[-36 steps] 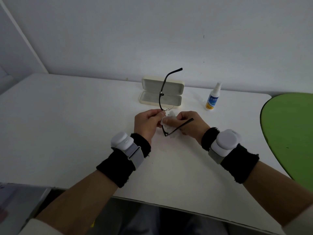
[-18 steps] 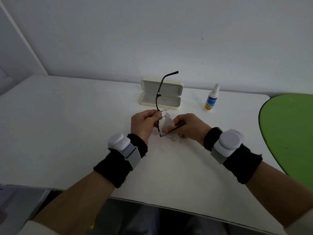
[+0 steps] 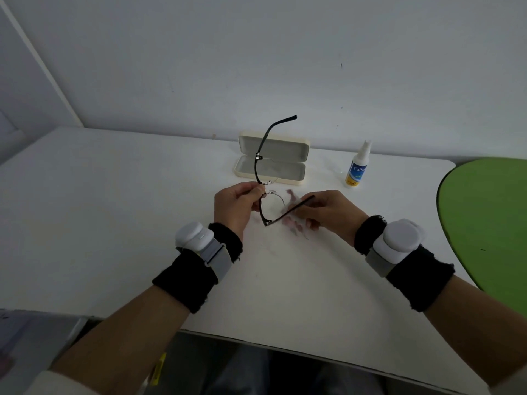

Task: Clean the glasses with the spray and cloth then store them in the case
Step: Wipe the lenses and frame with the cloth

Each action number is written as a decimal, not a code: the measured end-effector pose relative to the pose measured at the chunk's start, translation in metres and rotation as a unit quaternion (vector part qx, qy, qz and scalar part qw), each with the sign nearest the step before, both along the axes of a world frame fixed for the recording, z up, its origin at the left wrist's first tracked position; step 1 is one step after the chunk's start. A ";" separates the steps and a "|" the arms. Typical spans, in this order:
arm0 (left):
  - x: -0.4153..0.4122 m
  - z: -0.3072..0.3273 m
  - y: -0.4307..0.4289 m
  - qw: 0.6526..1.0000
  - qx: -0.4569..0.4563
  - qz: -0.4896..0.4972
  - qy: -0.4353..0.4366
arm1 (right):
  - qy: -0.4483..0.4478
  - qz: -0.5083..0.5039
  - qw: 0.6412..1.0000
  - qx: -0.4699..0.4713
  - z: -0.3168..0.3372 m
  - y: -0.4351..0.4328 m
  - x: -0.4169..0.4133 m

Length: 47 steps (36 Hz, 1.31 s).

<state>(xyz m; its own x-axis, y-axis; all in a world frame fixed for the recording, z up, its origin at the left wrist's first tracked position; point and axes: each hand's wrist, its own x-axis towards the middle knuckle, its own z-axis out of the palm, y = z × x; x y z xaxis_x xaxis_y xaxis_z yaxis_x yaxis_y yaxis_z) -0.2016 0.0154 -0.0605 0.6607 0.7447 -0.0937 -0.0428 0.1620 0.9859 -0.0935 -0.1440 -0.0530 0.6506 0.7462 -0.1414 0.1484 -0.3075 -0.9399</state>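
Note:
Black-framed glasses stand on edge above the white table, one temple pointing up over the case. My left hand pinches the frame at the bridge. My right hand holds a crumpled white cloth, which looks blurred, just right of the lower lens and behind the lower temple. The cream case lies open behind the glasses. A small white spray bottle with a blue and yellow label stands upright to the case's right.
A green round surface adjoins the table on the right. A grey wall rises just behind the case and bottle. The table's front edge runs below my forearms.
My right hand with the cloth has slid right, off the lower lens, which now shows bare. The glasses stay held at the bridge by my left hand.

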 end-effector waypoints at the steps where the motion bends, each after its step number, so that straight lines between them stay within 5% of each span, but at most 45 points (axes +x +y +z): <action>1: 0.000 0.000 0.001 1.000 0.002 0.002 0.001 | -0.008 -0.004 1.000 0.000 0.000 -0.001 0.001; 21: 0.002 0.002 0.004 0.996 -0.054 0.058 -0.028 | -0.130 -0.066 0.984 -0.101 0.007 -0.006 0.009; 32: 0.006 0.001 0.004 0.995 -0.061 0.075 -0.035 | -0.160 -0.081 0.982 -0.060 0.005 -0.006 0.006; 37: 0.007 -0.002 0.002 0.994 -0.066 0.081 -0.032 | -0.292 -0.086 0.950 -0.075 0.012 -0.009 -0.005; 42: 0.010 -0.004 0.000 0.993 -0.067 0.091 -0.030 | -0.171 -0.036 0.984 -0.039 0.019 -0.003 -0.022; 47: 0.012 -0.005 -0.002 0.992 -0.058 0.107 -0.025 | -0.159 0.013 0.987 -0.032 0.012 0.003 -0.029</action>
